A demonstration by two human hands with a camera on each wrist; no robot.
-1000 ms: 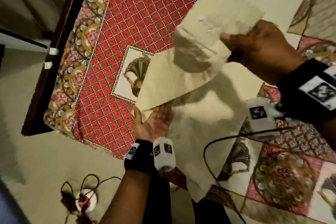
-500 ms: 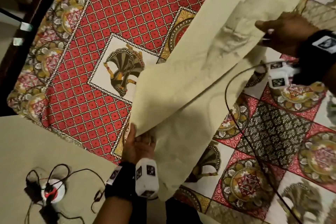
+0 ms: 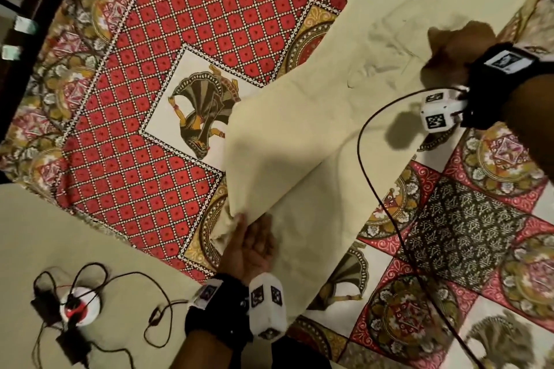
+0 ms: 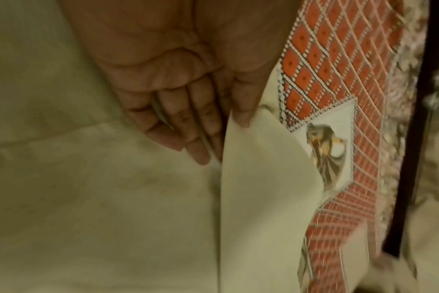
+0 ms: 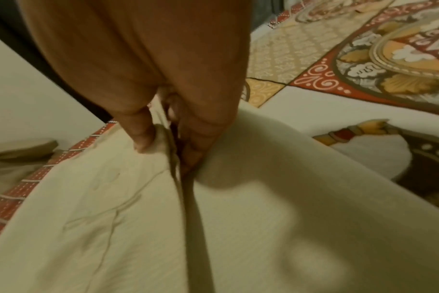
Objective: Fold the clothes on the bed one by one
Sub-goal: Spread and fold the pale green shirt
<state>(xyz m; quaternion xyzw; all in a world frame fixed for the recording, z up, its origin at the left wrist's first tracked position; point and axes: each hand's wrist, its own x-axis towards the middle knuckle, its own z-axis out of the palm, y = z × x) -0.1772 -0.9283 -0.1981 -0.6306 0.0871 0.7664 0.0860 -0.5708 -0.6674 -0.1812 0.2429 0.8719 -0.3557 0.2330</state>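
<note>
Pinching the cream garment (image 3: 314, 141) at both ends, prob. to keep its fold taut over the bed (image 3: 186, 18): left grip (image 3: 251, 246) thumb-clamps the corner, right grip (image 3: 449, 54) closed tight on the edge.

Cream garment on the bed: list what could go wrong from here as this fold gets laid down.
1. The left hand pinches only the near corner of the cream garment; it could slip and the layers land misaligned.
2. Wrinkles near the right hand may get pressed into the fold.
3. The black cable trails across the cloth and could get caught in it or drag it.
</note>
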